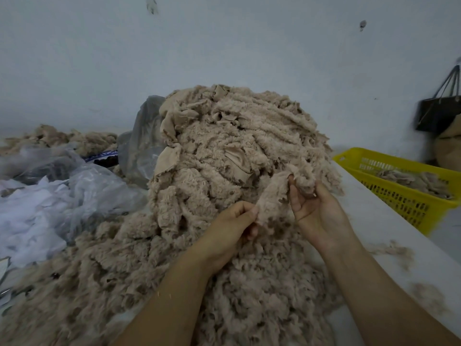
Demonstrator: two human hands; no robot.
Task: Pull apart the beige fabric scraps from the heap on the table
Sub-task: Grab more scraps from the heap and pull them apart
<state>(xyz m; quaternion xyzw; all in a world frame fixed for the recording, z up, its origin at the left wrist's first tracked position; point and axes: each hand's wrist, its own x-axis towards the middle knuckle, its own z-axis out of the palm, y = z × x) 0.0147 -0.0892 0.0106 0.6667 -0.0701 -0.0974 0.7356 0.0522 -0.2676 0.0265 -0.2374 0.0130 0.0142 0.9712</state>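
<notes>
A tall heap of beige fleecy fabric scraps (232,151) fills the middle of the white table (389,236) and spreads toward me. In front of the heap I hold one beige scrap (273,196) between both hands. My left hand (233,228) pinches its lower end with curled fingers. My right hand (315,208) grips its upper end, palm turned toward me, with another tuft of fleece bunched over the fingers.
A yellow plastic basket (401,191) with a few beige scraps stands at the right, past the table's edge. Crumpled clear plastic bags (62,193) lie at the left. More beige scraps (64,138) lie at the far left by the wall. A dark bag (439,108) hangs at the right.
</notes>
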